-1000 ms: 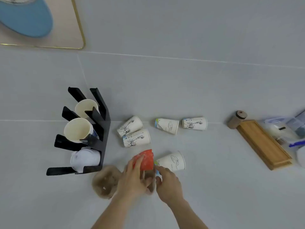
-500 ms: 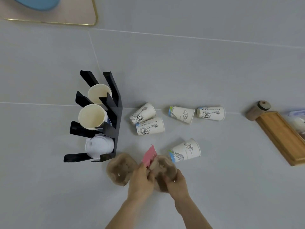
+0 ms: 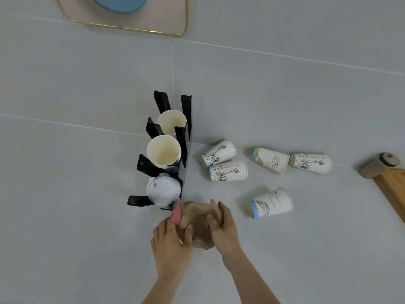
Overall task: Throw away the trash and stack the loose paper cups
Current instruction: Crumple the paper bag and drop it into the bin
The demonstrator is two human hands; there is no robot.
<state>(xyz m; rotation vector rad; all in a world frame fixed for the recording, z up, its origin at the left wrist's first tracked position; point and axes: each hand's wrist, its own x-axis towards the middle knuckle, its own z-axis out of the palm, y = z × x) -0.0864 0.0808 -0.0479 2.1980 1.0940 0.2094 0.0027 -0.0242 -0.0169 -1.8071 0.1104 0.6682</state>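
Both hands hold brown pulp cup trays [image 3: 198,218] just in front of the black cup rack [image 3: 183,137]. My left hand [image 3: 171,240] grips their left side together with a pink-red wrapper [image 3: 177,213]. My right hand [image 3: 225,229] clasps the right side. Several printed white paper cups lie on their sides on the grey surface: two [image 3: 219,152] [image 3: 229,171] beside the rack, two [image 3: 270,160] [image 3: 311,163] farther right, and one [image 3: 270,202] close to my right hand.
The rack holds two upright cream cups [image 3: 164,150] [image 3: 172,122] and a stack of white lids [image 3: 162,191]. A wooden tray [image 3: 392,187] and a small cork-topped jar [image 3: 378,165] sit at the right edge. A gold-rimmed tray [image 3: 122,25] with a blue dish lies far back.
My hands gathered the red wrapper and the brown tray, then moved left and brought them onto the second brown tray by the rack. The view shifted left.
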